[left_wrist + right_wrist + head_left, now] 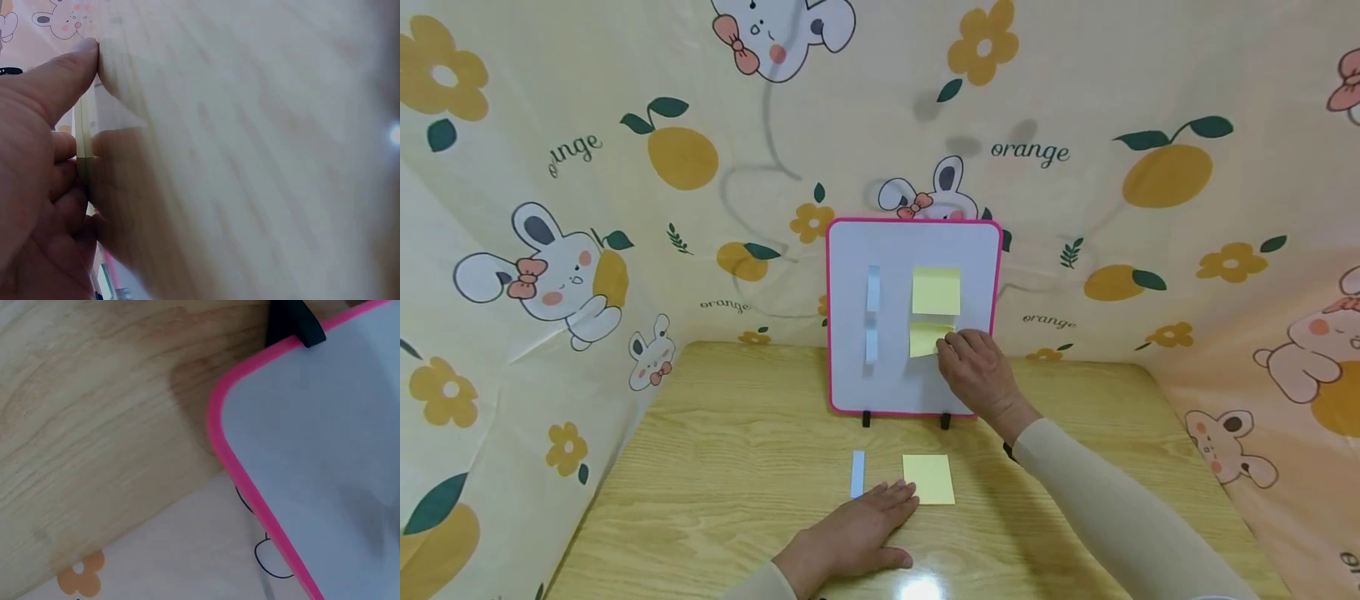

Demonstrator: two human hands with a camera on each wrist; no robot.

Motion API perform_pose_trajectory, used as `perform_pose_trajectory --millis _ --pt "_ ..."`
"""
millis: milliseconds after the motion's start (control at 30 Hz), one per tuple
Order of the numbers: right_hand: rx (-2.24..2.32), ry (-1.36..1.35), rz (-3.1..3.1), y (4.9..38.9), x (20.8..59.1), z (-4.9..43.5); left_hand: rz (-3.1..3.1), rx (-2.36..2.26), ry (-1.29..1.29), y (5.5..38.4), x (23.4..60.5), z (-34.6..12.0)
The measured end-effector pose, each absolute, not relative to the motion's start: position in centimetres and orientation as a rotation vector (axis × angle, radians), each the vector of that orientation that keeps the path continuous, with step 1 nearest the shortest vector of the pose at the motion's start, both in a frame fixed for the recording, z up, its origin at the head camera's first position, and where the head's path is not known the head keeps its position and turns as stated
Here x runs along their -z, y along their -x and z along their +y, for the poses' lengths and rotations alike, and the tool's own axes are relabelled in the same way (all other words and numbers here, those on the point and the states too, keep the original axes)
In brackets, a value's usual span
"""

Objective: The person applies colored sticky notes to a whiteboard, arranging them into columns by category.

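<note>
A white board [895,383] with a pink rim stands upright, bearing two yellow sticky notes one above the other. My right hand [977,367] pinches the right edge of the lower sticky note [927,340]; the upper sticky note [936,291] hangs free of it. Left of them, two blue strips [872,289] are stuck in a column. My left hand [865,529] lies flat on the table, fingertips on the lower left of a yellow sticky note pad [931,479]. In the left wrist view the pad's edge [84,131] shows beside the fingers. The right wrist view shows no hand.
Beside the left fingertips lies a blue strip [857,473] on the wooden table [737,450]. Black stand feet [867,418] support the board's lower edge. A patterned cloth [880,108] hangs behind and along both sides.
</note>
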State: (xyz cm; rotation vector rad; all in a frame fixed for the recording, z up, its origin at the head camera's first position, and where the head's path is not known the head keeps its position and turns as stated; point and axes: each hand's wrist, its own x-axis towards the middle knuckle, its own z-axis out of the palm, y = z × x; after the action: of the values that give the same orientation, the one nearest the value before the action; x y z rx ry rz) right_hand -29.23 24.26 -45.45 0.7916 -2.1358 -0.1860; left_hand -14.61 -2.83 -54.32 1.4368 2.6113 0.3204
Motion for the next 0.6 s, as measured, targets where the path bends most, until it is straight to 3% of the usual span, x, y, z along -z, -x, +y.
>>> perform_pose_trajectory --millis 400,600 --pt "0.376 -0.686 -2.449 27.1 49.1 23.6 2.608 -0.327 -1.428 14.4 53.9 -2.7" --pt "0.259 -0.683 -2.33 28.0 48.8 23.0 2.604 -0.344 -1.398 14.3 53.7 -2.7"
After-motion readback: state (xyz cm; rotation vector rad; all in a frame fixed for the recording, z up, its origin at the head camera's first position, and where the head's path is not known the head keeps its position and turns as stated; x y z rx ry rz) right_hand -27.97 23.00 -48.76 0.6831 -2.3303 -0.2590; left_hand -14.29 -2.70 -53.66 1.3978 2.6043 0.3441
